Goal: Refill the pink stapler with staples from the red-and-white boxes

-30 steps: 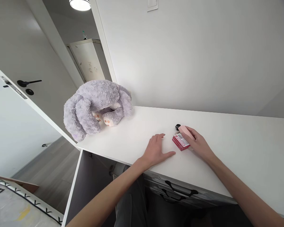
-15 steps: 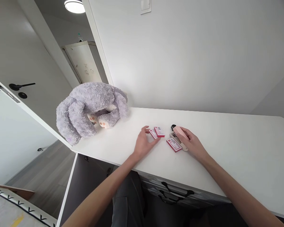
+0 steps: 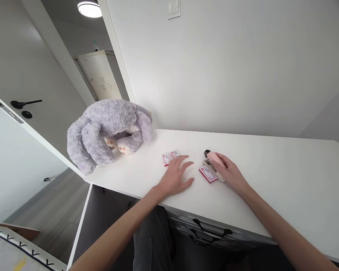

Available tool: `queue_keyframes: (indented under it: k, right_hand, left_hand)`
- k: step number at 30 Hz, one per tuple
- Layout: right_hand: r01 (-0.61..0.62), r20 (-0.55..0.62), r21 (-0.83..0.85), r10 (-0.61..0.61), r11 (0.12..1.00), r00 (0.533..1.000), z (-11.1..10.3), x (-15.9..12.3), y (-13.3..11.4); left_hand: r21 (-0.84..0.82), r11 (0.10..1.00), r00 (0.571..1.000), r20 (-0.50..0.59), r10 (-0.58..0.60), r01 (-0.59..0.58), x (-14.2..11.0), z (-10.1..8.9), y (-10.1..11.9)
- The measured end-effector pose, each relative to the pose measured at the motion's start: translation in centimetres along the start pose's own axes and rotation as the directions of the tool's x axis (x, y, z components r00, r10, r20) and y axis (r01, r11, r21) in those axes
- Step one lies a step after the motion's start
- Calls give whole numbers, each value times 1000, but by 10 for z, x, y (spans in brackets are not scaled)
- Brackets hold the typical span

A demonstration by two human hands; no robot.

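Observation:
My right hand [image 3: 231, 172] is closed round a small pink block-like object [image 3: 215, 160], whose exact kind I cannot make out. Under and beside it lies a beige item with a dark patch [image 3: 208, 164], partly hidden by the hand. A small round black thing [image 3: 206, 153] sits at its far end. One flat red-and-white box [image 3: 208, 174] lies against the beige item's near side. My left hand [image 3: 175, 176] is open over the white top, fingers apart and holding nothing. Just beyond its fingers are two more red-and-white boxes [image 3: 166, 159], side by side and partly covered.
A large grey-lilac plush toy [image 3: 110, 116] slumps at the left end of the white countertop [image 3: 271, 169]. A wall rises behind. Below the front edge are drawers with black handles [image 3: 211, 227]. An open cupboard door [image 3: 81, 226] stands at lower left.
Two red-and-white boxes have shifted left and now lie side by side. My left hand has let go of them and moved right, fingers spread. My right hand stays nearly still with the pink object.

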State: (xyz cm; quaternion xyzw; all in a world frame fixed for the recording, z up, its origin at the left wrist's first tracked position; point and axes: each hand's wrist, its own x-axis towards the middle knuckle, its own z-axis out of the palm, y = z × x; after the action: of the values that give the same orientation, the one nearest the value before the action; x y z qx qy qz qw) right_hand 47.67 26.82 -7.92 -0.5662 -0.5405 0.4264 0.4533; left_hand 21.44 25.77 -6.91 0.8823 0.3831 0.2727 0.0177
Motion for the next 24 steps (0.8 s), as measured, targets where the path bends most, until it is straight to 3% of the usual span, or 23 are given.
queue_keyframes:
  k: [4,9,15,24]
  right_hand:
    - [28,-15,45,-27,999,1000,-2,1,1]
    - [37,-19,69,-36,997,999,-2,1,2]
    - [19,-12,-24,-20,1000,1000,1,-2,1]
    - [-11,30,-172,16,985,999,5,-8,7]
  left_hand:
    - [-48,983,966,183,183,-178,16,23,42]
    - [-31,987,954,253,163,-160,17,26,50]
    - [22,996,965,251,74,-82,-9,3,33]
    - [42,998,977,209,34,-44,-76,-48,23]
